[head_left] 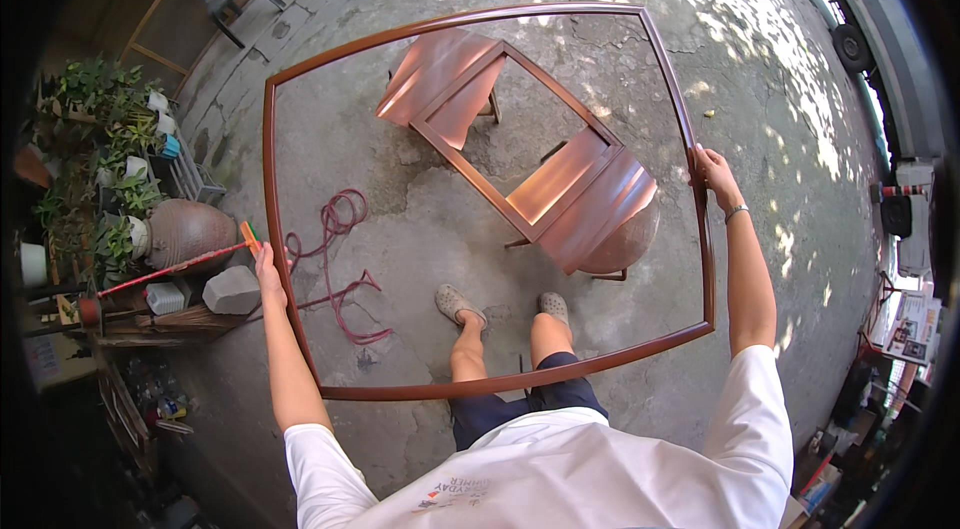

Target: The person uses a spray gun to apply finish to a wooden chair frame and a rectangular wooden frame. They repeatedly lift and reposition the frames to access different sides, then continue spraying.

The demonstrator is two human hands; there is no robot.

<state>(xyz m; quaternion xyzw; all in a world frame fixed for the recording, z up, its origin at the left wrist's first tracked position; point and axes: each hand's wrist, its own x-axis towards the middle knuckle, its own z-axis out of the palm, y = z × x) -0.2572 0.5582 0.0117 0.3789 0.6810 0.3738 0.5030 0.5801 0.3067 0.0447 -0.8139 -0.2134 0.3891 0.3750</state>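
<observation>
Stretching its long axis left to right, a large glossy reddish-brown rectangular frame [269,149] spans between left hand [269,277] and right hand [718,177], each gripping 1 side.

A large, glossy brown rectangular frame [430,391] is held up, slightly askew

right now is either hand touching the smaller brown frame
No, the left hand and right hand are at opposite sides of the large frame, with the smaller frame apart from both.
</observation>
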